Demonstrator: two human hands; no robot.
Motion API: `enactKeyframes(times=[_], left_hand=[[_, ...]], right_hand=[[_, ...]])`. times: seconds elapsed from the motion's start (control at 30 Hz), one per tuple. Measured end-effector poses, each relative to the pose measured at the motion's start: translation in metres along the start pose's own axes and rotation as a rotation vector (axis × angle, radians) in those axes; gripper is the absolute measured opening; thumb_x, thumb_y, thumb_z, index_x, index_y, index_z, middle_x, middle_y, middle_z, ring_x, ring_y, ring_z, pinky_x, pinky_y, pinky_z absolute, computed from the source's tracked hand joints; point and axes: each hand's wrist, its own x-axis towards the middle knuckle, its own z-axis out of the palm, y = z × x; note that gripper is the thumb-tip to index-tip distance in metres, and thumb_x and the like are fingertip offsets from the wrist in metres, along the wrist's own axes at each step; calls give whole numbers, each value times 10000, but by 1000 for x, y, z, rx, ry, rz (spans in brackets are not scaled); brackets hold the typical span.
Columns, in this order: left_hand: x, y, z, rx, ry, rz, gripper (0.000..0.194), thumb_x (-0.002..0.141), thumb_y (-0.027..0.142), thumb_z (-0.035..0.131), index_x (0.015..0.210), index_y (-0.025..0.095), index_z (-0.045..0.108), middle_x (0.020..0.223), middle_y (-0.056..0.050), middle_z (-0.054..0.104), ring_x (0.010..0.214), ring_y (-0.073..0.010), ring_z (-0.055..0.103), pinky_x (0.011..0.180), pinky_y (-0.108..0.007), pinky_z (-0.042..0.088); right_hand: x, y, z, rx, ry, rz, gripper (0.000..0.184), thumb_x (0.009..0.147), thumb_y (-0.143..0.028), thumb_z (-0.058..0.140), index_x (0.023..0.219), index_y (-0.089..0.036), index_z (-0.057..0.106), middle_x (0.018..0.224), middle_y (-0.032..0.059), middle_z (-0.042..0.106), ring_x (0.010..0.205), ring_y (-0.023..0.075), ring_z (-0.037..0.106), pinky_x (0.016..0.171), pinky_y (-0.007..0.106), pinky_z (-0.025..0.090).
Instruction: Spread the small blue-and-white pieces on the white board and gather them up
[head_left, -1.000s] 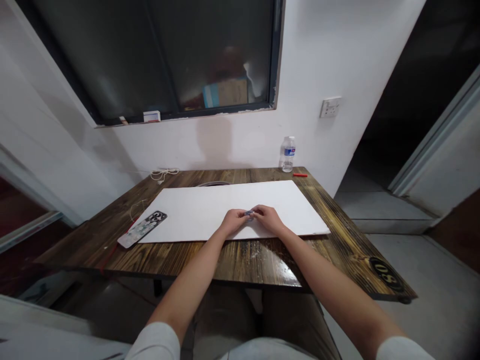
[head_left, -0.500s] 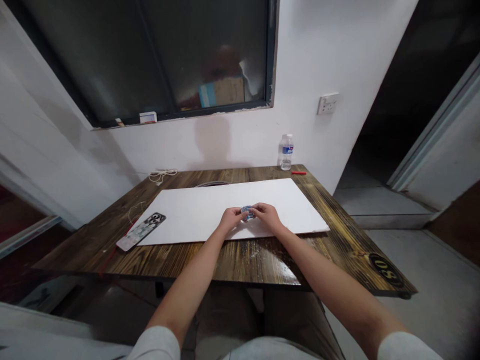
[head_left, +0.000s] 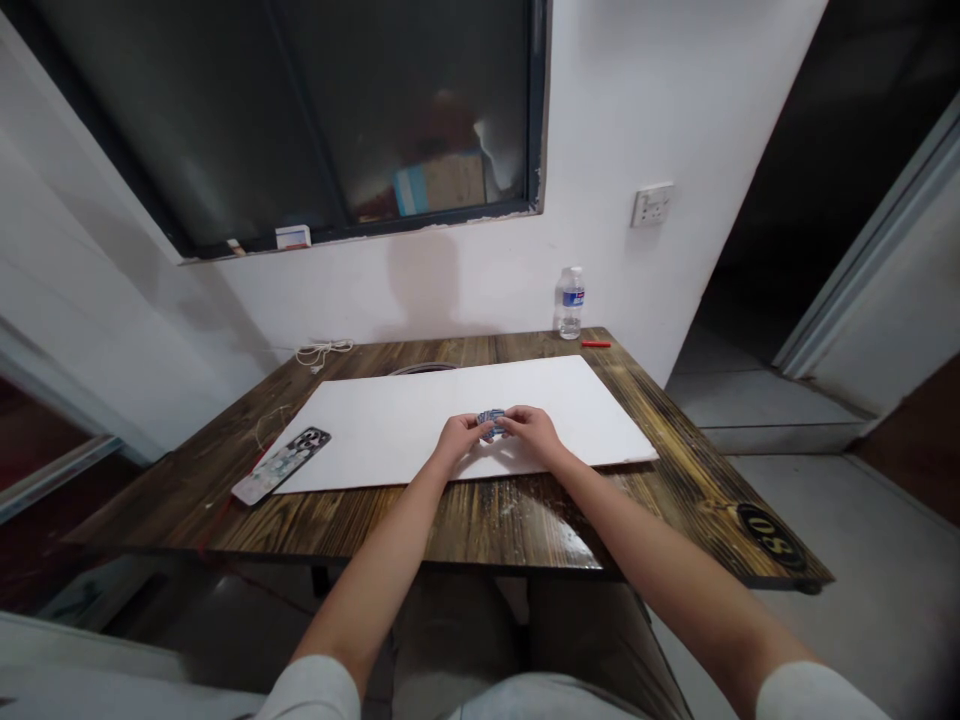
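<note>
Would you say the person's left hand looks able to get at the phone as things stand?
Probably yes: nothing visible blocks the way across the white board from the left hand to the phone. That hand is busy, though, gripping a small blue object that the right hand also holds.

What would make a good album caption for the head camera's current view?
Left hand and right hand hold a small bluish object over a white board on a wooden table.

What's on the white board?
On the white board, a phone overlaps the left edge; left hand and right hand hold a small blue object over it. Surface beneath phone and hands is hidden.
</note>
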Motion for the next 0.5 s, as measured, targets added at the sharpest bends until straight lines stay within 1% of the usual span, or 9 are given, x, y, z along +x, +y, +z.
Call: enactKeyframes(times=[0.07, 0.17, 0.4, 0.43, 0.5], left_hand=[[-1, 1, 1, -26, -15, -8, 497, 605, 571, 781, 787, 110, 745, 624, -59, 685, 481, -83, 397, 506, -230, 251], [-1, 2, 2, -57, -17, -7, 477, 596, 548, 793, 780, 111, 741, 635, -63, 693, 499, -88, 423, 511, -229, 264], [0, 0, 3, -58, 29, -26, 453, 587, 531, 805, 766, 118, 748, 603, -51, 683, 487, -91, 454, 479, -223, 295], [0, 0, 3, -69, 34, -28, 457, 583, 530, 811, 766, 116, 749, 626, -62, 696, 499, -97, 476, 478, -223, 314], [1, 0, 4, -124, 42, -35, 472, 569, 523, 827, 790, 113, 753, 736, -98, 736, 550, -117, 541, 491, -227, 372]], right_hand=[[0, 0, 0, 8, 12, 2, 363, 626, -538, 745, 701, -191, 672, 642, 27, 688, 625, 202, 658, 622, 305, 518], [0, 0, -1, 1, 35, 4, 388, 623, -562, 746, 703, -189, 673, 665, 35, 702, 628, 206, 664, 618, 306, 528], [-2, -4, -3, -86, 79, -19, 364, 675, -556, 703, 705, -195, 664, 663, 36, 701, 612, 209, 671, 600, 301, 516], [-2, -5, -4, -103, 95, -25, 360, 686, -554, 692, 701, -196, 659, 660, 37, 699, 610, 207, 670, 597, 300, 512], [-2, -6, -6, -131, 147, -38, 356, 706, -550, 673, 689, -195, 643, 651, 36, 693, 602, 202, 663, 592, 294, 505]])
